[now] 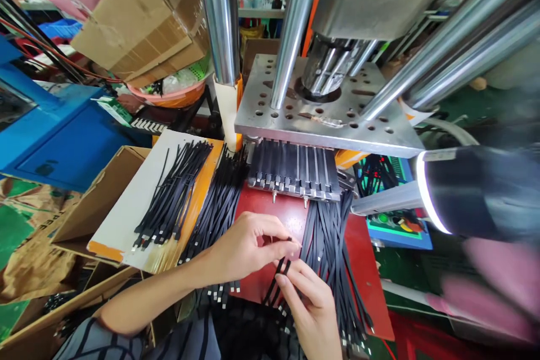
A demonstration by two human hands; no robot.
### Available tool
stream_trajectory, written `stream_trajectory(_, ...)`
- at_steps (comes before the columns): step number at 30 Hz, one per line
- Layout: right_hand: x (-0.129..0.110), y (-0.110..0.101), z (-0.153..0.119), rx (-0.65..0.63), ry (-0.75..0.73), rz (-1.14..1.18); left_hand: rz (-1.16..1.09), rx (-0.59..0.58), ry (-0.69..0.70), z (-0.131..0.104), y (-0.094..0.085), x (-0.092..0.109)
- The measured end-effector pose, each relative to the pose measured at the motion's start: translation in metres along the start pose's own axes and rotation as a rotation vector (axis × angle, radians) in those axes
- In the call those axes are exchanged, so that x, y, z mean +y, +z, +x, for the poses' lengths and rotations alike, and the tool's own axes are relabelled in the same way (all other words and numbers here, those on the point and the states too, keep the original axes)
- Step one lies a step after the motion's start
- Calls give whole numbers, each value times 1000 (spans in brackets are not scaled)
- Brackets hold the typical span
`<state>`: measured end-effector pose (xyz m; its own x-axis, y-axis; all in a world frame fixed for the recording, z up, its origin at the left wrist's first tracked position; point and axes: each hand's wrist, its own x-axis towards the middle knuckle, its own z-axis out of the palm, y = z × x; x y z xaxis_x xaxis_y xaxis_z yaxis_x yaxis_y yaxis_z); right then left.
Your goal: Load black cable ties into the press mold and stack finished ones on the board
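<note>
Over the red work surface (pixel 291 208), my left hand (pixel 248 247) pinches with thumb and forefinger near the tip of a black flat cable. My right hand (pixel 312 298) is closed around short black flat cables (pixel 279 275), two of which show between the hands. Their tips are partly hidden by my fingers. Just beyond, a metal fixture (pixel 295 194) holds a row of black cables (pixel 282 163) with small connectors at the near edge. A bundle of cables (pixel 333 247) lies right of my right hand, and another bundle (pixel 219 197) lies left of my left hand.
A drilled metal plate (pixel 261 115) with steel columns (pixel 217 17) hangs above the fixture. More cables (pixel 172 191) lie on a white board (pixel 118 225) at left. A black cylindrical lamp (pixel 472 191) juts in from the right, near a blue device (pixel 396 239).
</note>
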<state>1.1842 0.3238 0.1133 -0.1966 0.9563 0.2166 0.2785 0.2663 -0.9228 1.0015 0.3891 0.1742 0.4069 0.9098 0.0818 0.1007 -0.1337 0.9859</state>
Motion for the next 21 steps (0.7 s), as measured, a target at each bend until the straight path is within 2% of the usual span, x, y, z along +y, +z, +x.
stream_trajectory(2,2,-5,1,52,-31,11,-44,-50,3,0,0,0)
stream_trajectory(6,-1,-11,6,56,-53,44,-127,-90,-28,-3,1,-4)
stream_trajectory(11,-16,-6,12,92,19,116,-355,-116,-117,-1,-1,-7)
stream_trajectory(14,-21,-8,14,46,20,124,-423,-121,-147,2,-1,-9)
stream_trajectory(18,-21,-13,17,-11,69,157,-607,-262,-260,11,-3,-15)
stream_trajectory(21,-20,-13,18,-26,98,150,-639,-349,-298,19,-4,-18)
